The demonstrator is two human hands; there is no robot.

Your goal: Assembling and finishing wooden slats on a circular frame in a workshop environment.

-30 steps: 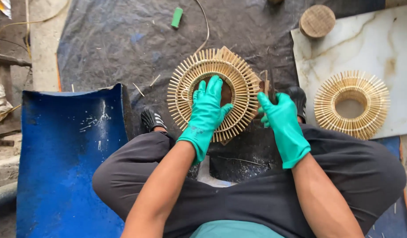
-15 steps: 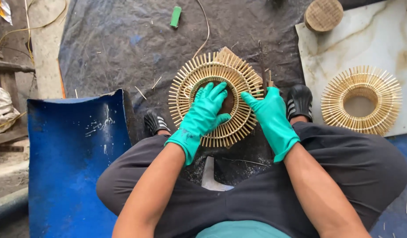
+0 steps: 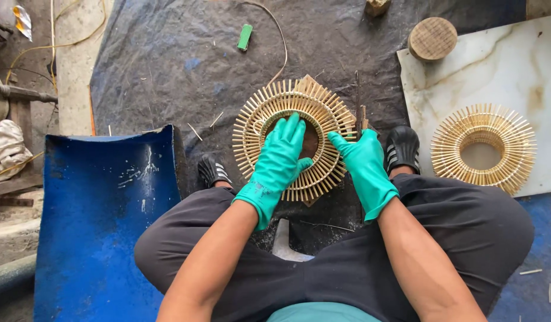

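While the person squats over a dark tarpaulin (image 3: 168, 65) spread on the ground, both hands in green rubber gloves work on a round bamboo-stick ring (image 3: 293, 138) lying flat between the feet. The left hand (image 3: 279, 160) lies across the ring with fingers spread and extended, its fingertips reaching over the open centre and pressing on the inner rim; it is open, not closed around anything. The right hand (image 3: 365, 164) rests on the ring's right edge, fingers bent and pointing left onto the radiating sticks, apparently pinching them, though whether it truly grips them cannot be told. A thin dark tool or stick (image 3: 358, 104) stands just beside the right hand at the ring's edge.

Black sandals (image 3: 402, 149) show on either side of the ring. To the right, a second, similar bamboo ring (image 3: 483, 149) lies on a white marble slab (image 3: 502, 65), well apart from the hands. A round wooden block (image 3: 432, 39) sits at the slab's upper left corner. A curved blue plastic sheet (image 3: 102, 220) lies to the left, and a small green object (image 3: 245, 37) rests on the tarpaulin further up.
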